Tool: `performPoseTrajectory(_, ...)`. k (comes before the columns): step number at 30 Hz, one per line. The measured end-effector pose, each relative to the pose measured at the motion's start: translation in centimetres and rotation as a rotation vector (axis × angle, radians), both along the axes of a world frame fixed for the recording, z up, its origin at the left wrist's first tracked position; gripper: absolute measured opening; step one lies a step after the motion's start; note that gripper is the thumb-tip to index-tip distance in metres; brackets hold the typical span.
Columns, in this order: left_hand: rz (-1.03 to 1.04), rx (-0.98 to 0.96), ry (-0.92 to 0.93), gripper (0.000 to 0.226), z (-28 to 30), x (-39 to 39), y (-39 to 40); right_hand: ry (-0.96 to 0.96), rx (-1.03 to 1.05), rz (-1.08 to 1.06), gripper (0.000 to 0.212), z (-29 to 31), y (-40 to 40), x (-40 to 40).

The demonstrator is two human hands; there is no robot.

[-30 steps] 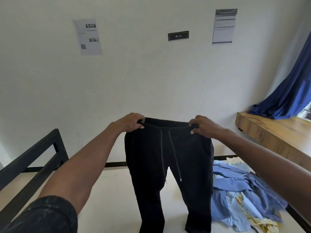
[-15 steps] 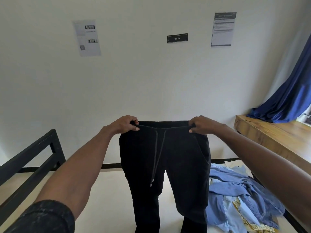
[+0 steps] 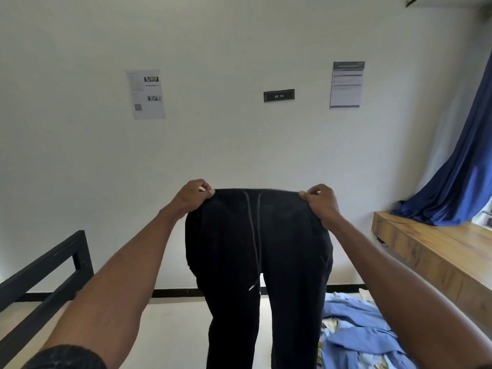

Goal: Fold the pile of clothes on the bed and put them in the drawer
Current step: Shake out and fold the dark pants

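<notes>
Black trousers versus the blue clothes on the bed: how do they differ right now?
The black trousers hang spread out in the air, while the blue clothes lie crumpled on the bed. The left hand and right hand pinch the trousers' waistband; nothing holds the blue clothes. Neither is folded yet.

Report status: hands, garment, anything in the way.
Left hand and right hand grip the black trousers by the waistband, held up unfolded. Blue clothes pile waits on the bed. Nothing in the way.

The black trousers (image 3: 259,262) have been raised since a second ago, their waistband now stretched level between the fingers (image 3: 206,192) of both hands. The drawstring (image 3: 255,235) has swung in to hang straight below the fingers' midpoint.
</notes>
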State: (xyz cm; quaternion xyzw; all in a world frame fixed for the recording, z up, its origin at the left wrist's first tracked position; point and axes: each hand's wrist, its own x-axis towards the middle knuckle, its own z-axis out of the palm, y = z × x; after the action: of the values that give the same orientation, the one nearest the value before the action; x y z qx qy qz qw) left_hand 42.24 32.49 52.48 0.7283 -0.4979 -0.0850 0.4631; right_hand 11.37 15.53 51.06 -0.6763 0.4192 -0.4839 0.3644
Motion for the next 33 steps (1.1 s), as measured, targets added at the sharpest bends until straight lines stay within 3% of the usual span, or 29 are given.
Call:
performPoseTrajectory(3, 0.171, 0.141, 0.002, 0.030, -0.6, -1.4, -1.0, 0.182, 0.125, -0.069, 0.036, -0.5, 0.0, 1.6)
performPoseTrajectory(5, 0.256, 0.174, 0.176, 0.039, -1.6, -2.1, -1.3, 0.138, 0.263, -0.075, 0.036, -1.6, -0.5, 2.3)
performPoseTrajectory(7, 0.297, 0.147, 0.410, 0.046, -3.1, -2.8, -1.4, 0.039, 0.429, -0.041, 0.023, -3.4, -0.6, 2.7)
performPoseTrajectory(9, 0.239, 0.161, 0.645, 0.035, -4.5, -4.1, -1.2, -0.048, 0.593, 0.027, 0.015, -5.1, 0.1, 3.1)
performPoseTrajectory(11, 0.194, 0.188, 0.764, 0.018, -5.7, -6.1, -1.0, -0.057, 0.650, 0.081, 0.019, -6.2, 1.6, 3.5)
performPoseTrajectory(15, 0.197, 0.102, 0.812, 0.016, -8.2, -9.9, -1.6, -0.023, 0.517, 0.162, 0.022, -8.7, 4.6, 5.1)
performPoseTrajectory(19, 0.203, 0.007, 0.892, 0.020, -10.2, -12.7, -2.9, -0.134, 0.427, 0.129, 0.017, -10.9, 7.5, 6.5)
performPoseTrajectory(26, 0.253, -0.011, 0.776, 0.020, -9.1, -14.6, -3.2, -0.222, 0.335, 0.136, 0.017, -10.6, 8.7, 6.1)
performPoseTrajectory(31, 0.098, 0.036, 0.737, 0.013, -7.6, -14.7, -2.2, -0.112, 0.300, 0.181, 0.020, -8.7, 8.5, 5.9)
performPoseTrajectory(33, 0.067, 0.025, 0.743, 0.010, -7.0, -14.4, -1.8, -0.049, 0.288, 0.265, 0.030, -7.9, 8.8, 5.7)
